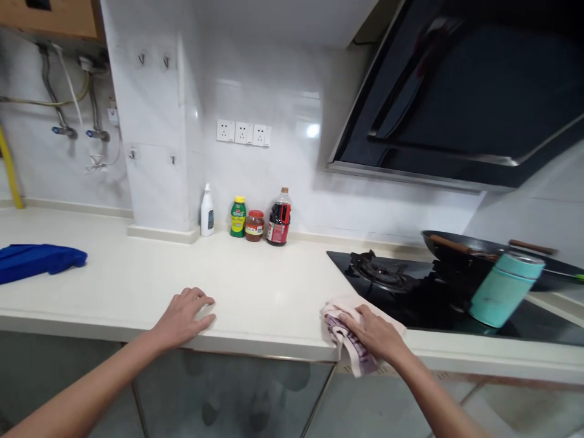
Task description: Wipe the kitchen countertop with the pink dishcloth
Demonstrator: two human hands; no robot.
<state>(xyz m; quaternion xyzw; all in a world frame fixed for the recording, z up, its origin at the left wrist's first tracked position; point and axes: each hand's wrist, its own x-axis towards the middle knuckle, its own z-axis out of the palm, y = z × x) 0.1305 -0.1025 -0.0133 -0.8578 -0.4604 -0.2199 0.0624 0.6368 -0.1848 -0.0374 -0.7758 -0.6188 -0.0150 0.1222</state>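
While right hand (pixel 376 334) holds cloth (pixel 347 342), left (pixel 185 317) half-open

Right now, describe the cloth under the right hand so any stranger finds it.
On the countertop, find the black gas stove at right. At its near left corner, the right hand rests on a crumpled cloth drooping over the front edge. Unlike the blue fabric at far left, it's pale pink with purple markings.
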